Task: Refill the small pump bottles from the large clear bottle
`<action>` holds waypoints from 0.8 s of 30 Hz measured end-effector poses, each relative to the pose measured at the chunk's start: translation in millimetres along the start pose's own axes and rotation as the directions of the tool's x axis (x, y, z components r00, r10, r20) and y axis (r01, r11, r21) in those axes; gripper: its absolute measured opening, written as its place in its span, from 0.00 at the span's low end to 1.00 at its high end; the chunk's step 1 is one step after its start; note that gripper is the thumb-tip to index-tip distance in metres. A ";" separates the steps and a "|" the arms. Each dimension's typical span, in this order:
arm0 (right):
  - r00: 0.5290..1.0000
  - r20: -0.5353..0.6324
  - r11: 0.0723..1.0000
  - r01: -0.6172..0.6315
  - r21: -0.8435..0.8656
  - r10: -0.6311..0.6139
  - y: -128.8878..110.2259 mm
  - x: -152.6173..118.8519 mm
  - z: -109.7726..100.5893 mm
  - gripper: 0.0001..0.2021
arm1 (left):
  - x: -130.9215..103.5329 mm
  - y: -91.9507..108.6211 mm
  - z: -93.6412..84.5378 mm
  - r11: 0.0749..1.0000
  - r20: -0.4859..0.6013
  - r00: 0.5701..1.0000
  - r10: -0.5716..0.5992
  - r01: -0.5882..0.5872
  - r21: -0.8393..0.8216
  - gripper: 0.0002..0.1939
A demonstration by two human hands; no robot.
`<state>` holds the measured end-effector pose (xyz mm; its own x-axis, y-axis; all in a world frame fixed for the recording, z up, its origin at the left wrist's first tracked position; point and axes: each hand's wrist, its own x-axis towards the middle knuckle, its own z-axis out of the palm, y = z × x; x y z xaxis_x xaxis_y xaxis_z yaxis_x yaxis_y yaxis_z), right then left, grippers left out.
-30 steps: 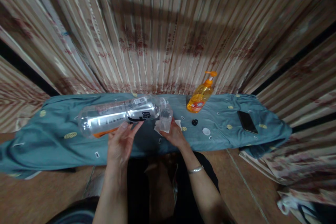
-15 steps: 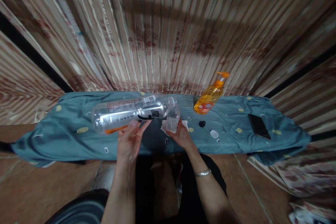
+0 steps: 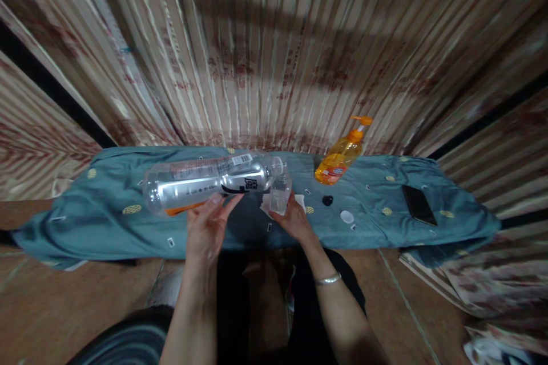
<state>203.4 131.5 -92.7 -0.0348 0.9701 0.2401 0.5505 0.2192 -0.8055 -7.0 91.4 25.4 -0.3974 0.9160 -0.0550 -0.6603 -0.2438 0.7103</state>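
My left hand [image 3: 209,222] is closed on the underside of a large clear plastic bottle [image 3: 205,179] with a silver label, tipped almost level so its neck points right. At its mouth is a small clear bottle [image 3: 280,197], which my right hand [image 3: 295,218] holds upright from the right side. The two mouths meet or nearly meet; I cannot tell whether they touch. Clear liquid seems to stand in the small bottle. Beneath it lies a crumpled white tissue [image 3: 301,201], partly hidden by my right hand.
An orange pump bottle [image 3: 336,162] stands right of my hands. Nearer lie a small black cap [image 3: 327,201] and a white round disc [image 3: 346,217]. A black phone [image 3: 418,205] rests farther right on the teal cloth [image 3: 244,234]. A pleated curtain [image 3: 265,68] hangs behind.
Both hands keep their hold, and the big bottle stays tipped at the small one's mouth. The whole view has shifted slightly.
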 end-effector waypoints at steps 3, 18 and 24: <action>1.000 0.000 1.000 -0.010 -0.004 0.010 0.8 0.5 0.4 0.43 | 0.6 0.1 -0.3 1.000 -0.007 1.000 0.003 -0.003 0.005 0.21; 1.000 0.014 0.999 -0.018 -0.030 0.019 -0.7 1.6 -0.5 0.42 | 0.1 2.4 1.2 1.000 -0.014 1.000 0.025 -0.025 0.015 0.26; 1.000 0.016 1.000 -0.020 -0.010 0.020 1.7 1.4 -0.5 0.42 | -1.2 2.2 2.0 0.999 -0.016 1.000 0.026 -0.026 0.021 0.25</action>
<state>204.7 133.2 -93.5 -0.0373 0.9758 0.2154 0.5591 0.1990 -0.8048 -6.7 90.4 28.4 -0.4244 0.9042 -0.0477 -0.6367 -0.2605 0.7258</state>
